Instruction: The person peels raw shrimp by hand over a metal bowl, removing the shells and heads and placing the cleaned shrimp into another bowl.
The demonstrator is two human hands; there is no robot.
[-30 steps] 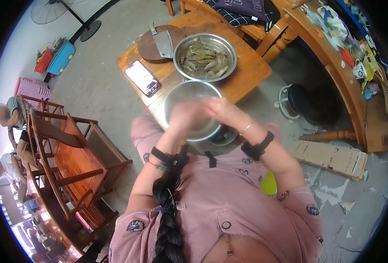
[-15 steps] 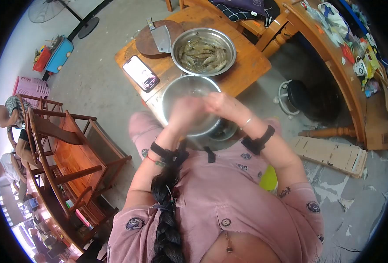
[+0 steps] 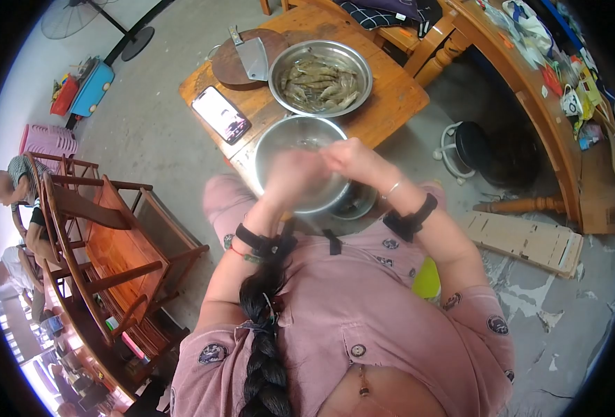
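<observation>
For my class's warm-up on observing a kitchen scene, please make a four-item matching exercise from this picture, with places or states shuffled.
Column 1
1. Phone
2. Cleaver
3. Shrimp
4. Hands

Column 2
A. Heaped in a metal bowl
B. Close together over a metal container
C. Face up, screen lit
D. Lying across a round chopping board

Right pairs: 1-C, 2-D, 3-A, 4-B
</observation>
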